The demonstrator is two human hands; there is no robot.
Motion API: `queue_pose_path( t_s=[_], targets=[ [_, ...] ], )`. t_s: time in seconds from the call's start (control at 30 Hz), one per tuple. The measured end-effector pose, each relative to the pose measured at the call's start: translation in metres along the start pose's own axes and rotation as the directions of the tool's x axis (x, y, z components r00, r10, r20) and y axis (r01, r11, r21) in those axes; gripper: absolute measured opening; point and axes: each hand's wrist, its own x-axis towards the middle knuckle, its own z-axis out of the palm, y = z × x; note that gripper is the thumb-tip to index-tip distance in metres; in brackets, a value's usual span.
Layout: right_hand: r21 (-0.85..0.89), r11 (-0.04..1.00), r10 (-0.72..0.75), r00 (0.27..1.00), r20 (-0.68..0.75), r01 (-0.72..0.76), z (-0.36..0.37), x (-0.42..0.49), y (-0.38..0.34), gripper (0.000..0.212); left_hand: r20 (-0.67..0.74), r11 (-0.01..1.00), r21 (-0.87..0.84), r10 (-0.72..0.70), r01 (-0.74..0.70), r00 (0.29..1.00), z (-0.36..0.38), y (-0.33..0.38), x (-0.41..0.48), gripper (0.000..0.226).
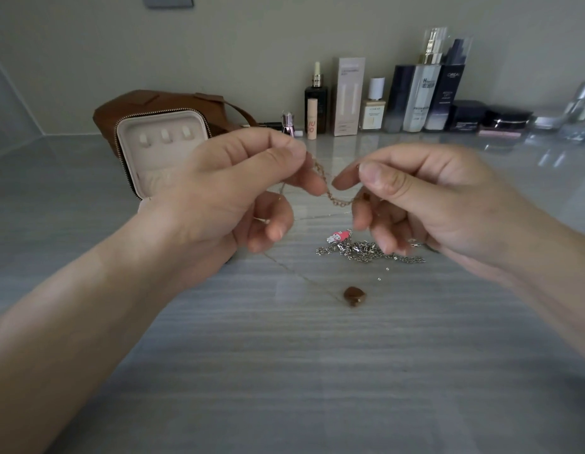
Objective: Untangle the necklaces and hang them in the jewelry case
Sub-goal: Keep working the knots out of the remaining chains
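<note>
My left hand [238, 191] and right hand [425, 198] are pinching the rose-gold link chain [337, 199], which is sagging between them. Pulling apart risks tightening a knot. A thin strand [297, 273] is trailing toward the brown oval pendant [353, 294] near the heaped silver chain [366, 250]; lifting may snag both. The open beige jewelry case [163, 149] is standing behind my left hand.

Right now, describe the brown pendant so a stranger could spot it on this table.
On the grey table, look nearer the camera than the heap of silver chain. The pendant lies alone there, a rounded dark-brown stone, unlike the pink charm at the heap's far edge.
</note>
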Motion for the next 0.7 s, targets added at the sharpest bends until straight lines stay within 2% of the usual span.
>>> queue_pose_path(
  t_s=[0.13, 0.23, 0.33, 0.47, 0.6, 0.63, 0.7],
  targets=[
    [0.004, 1.000, 0.014, 1.000, 0.022, -0.014, -0.001, 0.000, 0.002, 0.018, 0.050, 0.997, 0.044, -0.065, 0.063, 0.997, -0.003, -0.004, 0.001, 0.015],
    [-0.011, 1.000, 0.027, 0.992, 0.127, -0.026, -0.002, -0.003, 0.003, 0.019, 0.157, 0.989, 0.105, -0.117, 0.101, 0.981, -0.006, -0.004, 0.000, 0.023],
    [-0.027, 0.999, 0.043, 0.984, 0.172, -0.039, -0.001, -0.005, 0.003, 0.021, 0.205, 0.986, 0.115, -0.143, 0.121, 0.968, -0.008, -0.005, -0.001, 0.019],
    [-0.028, 0.999, 0.046, 0.987, 0.152, -0.042, -0.003, -0.004, 0.003, 0.023, 0.163, 0.974, 0.154, -0.190, 0.165, 0.968, -0.009, -0.007, 0.001, 0.015],
    [-0.017, 0.999, 0.050, 0.990, 0.129, -0.048, -0.004, -0.005, 0.003, 0.023, 0.059, 0.890, 0.430, -0.195, 0.151, 0.979, -0.002, -0.010, 0.001, 0.010],
    [-0.014, 0.999, 0.046, 0.990, 0.130, -0.044, -0.004, -0.005, 0.002, 0.019, 0.041, 0.874, 0.466, -0.177, 0.138, 0.983, 0.000, -0.012, 0.001, 0.004],
    [-0.005, 0.999, 0.044, 0.990, 0.132, -0.044, -0.002, -0.005, 0.001, 0.016, 0.033, 0.873, 0.477, -0.131, 0.100, 0.991, 0.001, -0.015, 0.000, 0.012]
  ],
)
